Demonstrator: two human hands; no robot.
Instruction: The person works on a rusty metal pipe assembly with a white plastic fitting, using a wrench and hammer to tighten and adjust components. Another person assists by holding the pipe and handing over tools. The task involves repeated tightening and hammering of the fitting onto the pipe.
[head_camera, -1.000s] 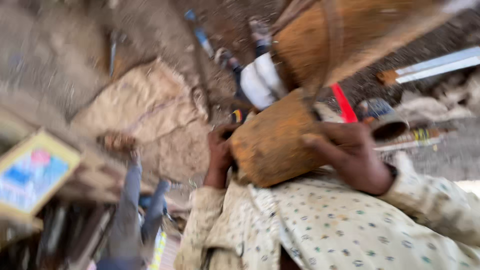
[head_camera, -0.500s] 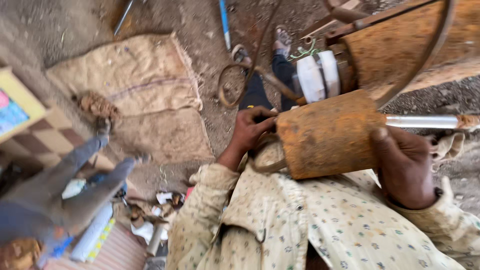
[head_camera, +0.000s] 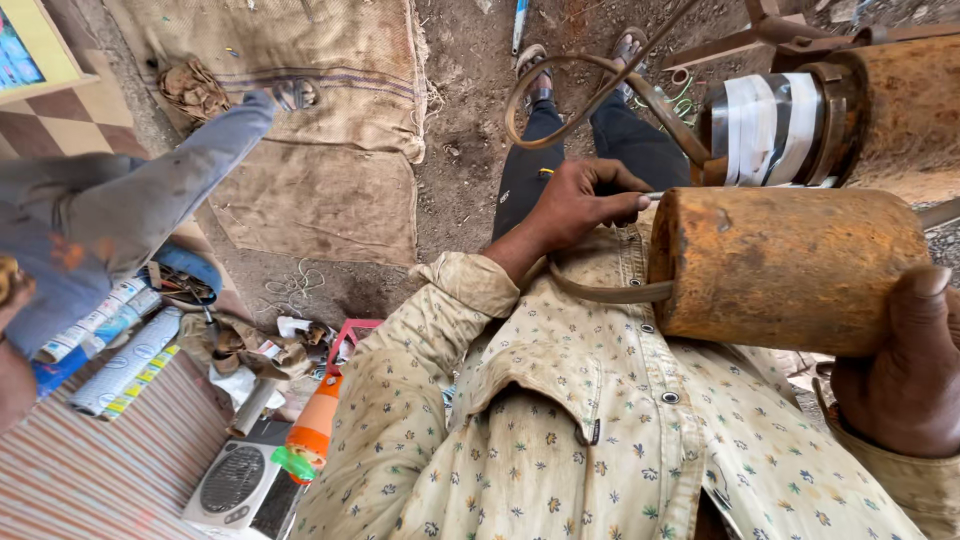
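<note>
A rusty orange metal cylinder (head_camera: 790, 265) lies across my chest, level with my patterned cream shirt. My right hand (head_camera: 905, 370) grips its right end from below. My left hand (head_camera: 580, 205) is closed at the cylinder's left end, on a thin metal rod that sticks out there. A flat brown belt (head_camera: 600, 292) loops under the cylinder against my shirt. Behind it sits a shiny metal part wrapped in white tape (head_camera: 765, 125), joined to a larger rusty drum (head_camera: 905, 95) at the top right.
Burlap sacks (head_camera: 320, 130) cover the dirt ground ahead. Another person in grey trousers (head_camera: 130, 205) sits at the left. Below lie white tubes (head_camera: 120, 360), an orange bottle (head_camera: 315, 430), a small grille-faced box (head_camera: 235, 485) and rags. A curved metal ring (head_camera: 560, 75) hangs above my legs.
The view has tilted down and steadied. The cylinder now lies lower and more to the right, and my left hand has shifted onto the thin rod at its end.
</note>
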